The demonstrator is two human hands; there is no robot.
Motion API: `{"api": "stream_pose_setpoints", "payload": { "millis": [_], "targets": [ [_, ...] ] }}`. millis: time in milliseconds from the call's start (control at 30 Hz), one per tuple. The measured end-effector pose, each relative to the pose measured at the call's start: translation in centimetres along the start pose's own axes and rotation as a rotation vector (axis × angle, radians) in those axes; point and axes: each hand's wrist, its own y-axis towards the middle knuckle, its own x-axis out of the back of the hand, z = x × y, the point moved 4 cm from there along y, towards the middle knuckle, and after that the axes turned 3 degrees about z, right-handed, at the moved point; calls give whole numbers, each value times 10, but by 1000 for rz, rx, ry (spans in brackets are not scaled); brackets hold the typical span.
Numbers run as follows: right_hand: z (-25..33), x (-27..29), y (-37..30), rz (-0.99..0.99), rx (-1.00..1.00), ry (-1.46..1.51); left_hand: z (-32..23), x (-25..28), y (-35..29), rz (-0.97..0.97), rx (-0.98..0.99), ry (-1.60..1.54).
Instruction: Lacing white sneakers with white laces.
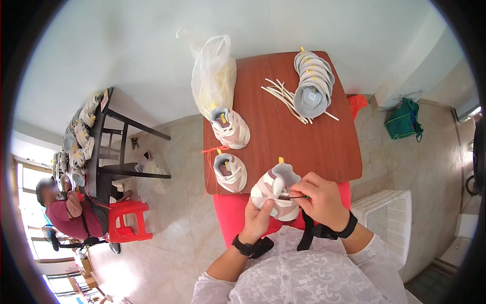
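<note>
Over the near edge of the brown table (283, 137), my left hand (257, 220) is closed around a white and pink shoe upper (264, 188) with a yellow tab at its heel. A thin dark tool (289, 198), perhaps a lacing hook, is pinched in my right hand (321, 201). It lies across the laced front of the shoe upper; its tip cannot be made out. Two more laced uppers rest at the table's left side: one upper (234, 133) farther back, another upper (230, 175) nearer me. A thin red cord (216, 150) lies between them.
Loose white laces (283, 96) lie beside a row of nested grey uppers (315, 76) at the back right. A clear plastic bag (215, 71) stands back left. A white basket (387, 218) and a green bag (405, 120) are rightward. Left, a person (71, 215) sits by another table.
</note>
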Motion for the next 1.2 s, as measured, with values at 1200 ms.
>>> {"api": "stream_pose_setpoints", "payload": {
  "millis": [1200],
  "targets": [
    [-26,-21,5,173,-411,671,2,-4,3,-108,48,12]
  ]
}}
